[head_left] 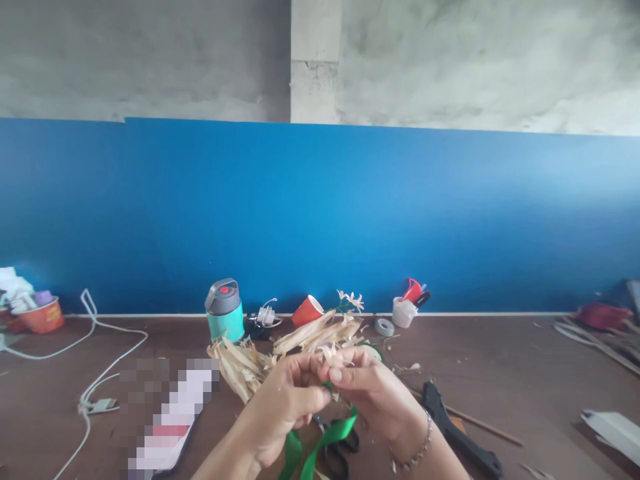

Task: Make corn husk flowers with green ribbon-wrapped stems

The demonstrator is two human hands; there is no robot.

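A small pale flower (332,355) is pinched between the fingertips of my right hand (373,387), whose wrist wears a beaded bracelet. Close beside it, my left hand (293,397) has its thumb and fingers closed at the flower's base on a green ribbon (333,435), which hangs down below both hands. Black-handled scissors (336,457) lie under the ribbon, partly hidden. Dry husks (243,363) are spread on the brown table behind and left of my hands.
A teal flask (225,320), a tilted red cup (307,311), made flowers (351,301), a tape roll (385,327) and a white cup (404,312) stand along the blue partition. A black tool (457,433) and thin stick lie right; white cables (95,327) lie left.
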